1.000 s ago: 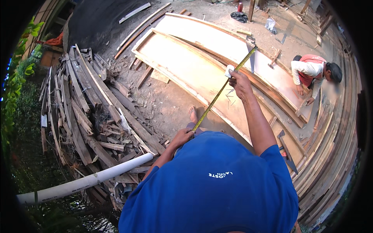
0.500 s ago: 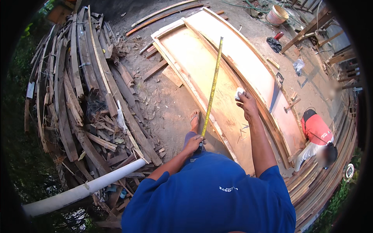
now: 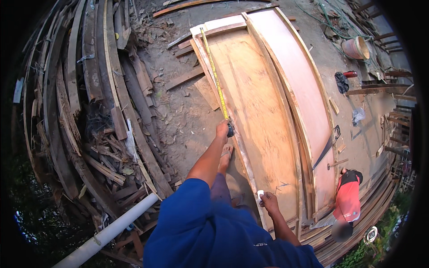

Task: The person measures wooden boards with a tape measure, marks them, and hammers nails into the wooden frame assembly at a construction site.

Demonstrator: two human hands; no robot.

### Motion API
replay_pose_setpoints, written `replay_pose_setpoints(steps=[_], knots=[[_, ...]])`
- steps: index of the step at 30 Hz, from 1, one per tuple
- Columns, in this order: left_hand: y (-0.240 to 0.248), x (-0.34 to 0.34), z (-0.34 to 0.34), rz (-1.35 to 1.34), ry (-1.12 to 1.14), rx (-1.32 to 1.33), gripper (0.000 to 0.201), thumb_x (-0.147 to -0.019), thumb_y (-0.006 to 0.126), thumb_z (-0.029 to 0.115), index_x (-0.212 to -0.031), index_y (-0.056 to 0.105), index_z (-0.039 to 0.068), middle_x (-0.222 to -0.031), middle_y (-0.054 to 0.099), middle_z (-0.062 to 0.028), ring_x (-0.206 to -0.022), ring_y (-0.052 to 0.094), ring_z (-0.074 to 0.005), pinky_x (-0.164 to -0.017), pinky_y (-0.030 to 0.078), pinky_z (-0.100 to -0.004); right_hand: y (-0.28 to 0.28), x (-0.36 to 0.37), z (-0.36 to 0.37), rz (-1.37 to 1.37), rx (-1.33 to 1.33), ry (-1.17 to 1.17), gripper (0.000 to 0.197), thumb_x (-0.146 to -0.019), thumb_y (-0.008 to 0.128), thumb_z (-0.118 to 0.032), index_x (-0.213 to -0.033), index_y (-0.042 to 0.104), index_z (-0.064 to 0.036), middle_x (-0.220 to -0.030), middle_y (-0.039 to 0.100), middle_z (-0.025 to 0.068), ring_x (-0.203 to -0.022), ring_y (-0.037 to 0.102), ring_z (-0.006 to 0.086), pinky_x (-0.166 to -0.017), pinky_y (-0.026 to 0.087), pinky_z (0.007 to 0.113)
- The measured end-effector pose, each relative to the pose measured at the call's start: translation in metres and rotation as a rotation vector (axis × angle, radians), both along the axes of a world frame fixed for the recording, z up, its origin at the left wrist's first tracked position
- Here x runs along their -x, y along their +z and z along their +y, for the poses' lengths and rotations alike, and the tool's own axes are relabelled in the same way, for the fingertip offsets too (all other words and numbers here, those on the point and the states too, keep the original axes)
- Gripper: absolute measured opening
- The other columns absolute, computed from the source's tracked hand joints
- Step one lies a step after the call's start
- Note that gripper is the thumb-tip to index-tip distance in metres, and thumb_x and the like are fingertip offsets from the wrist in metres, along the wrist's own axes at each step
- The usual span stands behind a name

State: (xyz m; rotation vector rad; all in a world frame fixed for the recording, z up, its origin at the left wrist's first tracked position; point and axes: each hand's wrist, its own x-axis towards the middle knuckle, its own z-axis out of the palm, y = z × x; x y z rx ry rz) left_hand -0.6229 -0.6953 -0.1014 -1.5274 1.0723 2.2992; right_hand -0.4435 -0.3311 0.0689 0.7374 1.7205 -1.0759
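My left hand (image 3: 222, 130) reaches forward and grips a tape measure case (image 3: 230, 130) at the left edge of a long plywood board (image 3: 257, 111) lying on the ground. The yellow tape (image 3: 213, 71) runs from the case along that edge to the board's far corner. My right hand (image 3: 269, 203) rests near the board's near end, pinching a small white piece (image 3: 260, 193) against the wood. My sandalled foot (image 3: 226, 156) stands beside the board's edge.
A second, pinkish board (image 3: 297, 80) lies to the right of the first. A pile of scrap timber (image 3: 89, 125) fills the left, with a white pipe (image 3: 111, 232) below it. A person in a red shirt (image 3: 348, 201) crouches at the lower right. A bucket (image 3: 355, 47) stands at the far right.
My left hand has moved forward with the tape case and the tape now lies along the board's left edge. My right hand has come back to the board's near end. The view has turned.
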Motion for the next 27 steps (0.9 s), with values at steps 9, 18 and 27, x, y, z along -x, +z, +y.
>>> replay_pose_setpoints(steps=[9,18,27], knots=[[-0.038,0.065,-0.016,0.055,0.125,-0.204,0.019,-0.101,0.05,0.021,-0.109,0.056,0.005,-0.08,0.064,-0.0099,-0.066,0.066,-0.0232,-0.054,0.057,-0.0393,-0.012,0.032,-0.004,0.011,-0.059,-0.101,0.02,-0.098,0.066,-0.02,-0.102,0.065,-0.0005,-0.081,0.066,0.0052,-0.065,0.062,0.0132,-0.058,0.053,0.029],[-0.032,0.06,0.026,-0.018,0.147,-0.162,0.025,-0.104,0.048,0.028,-0.114,0.059,0.008,-0.083,0.067,-0.0094,-0.07,0.067,-0.0219,-0.059,0.059,-0.0404,-0.021,0.067,-0.028,0.04,0.028,-0.082,0.019,-0.099,0.065,-0.02,-0.101,0.065,-0.0009,-0.081,0.064,0.0035,-0.067,0.061,0.0116,-0.06,0.051,0.028],[-0.039,-0.048,0.146,-0.111,0.13,-0.273,0.028,-0.106,0.048,0.034,-0.115,0.059,0.009,-0.088,0.068,-0.007,-0.075,0.068,-0.0176,-0.061,0.059,-0.037,-0.038,0.172,-0.098,0.222,0.14,-0.102,0.027,-0.1,0.064,-0.019,-0.116,0.065,0.0038,-0.088,0.066,0.0043,-0.071,0.06,0.01,-0.063,0.051,0.026]])
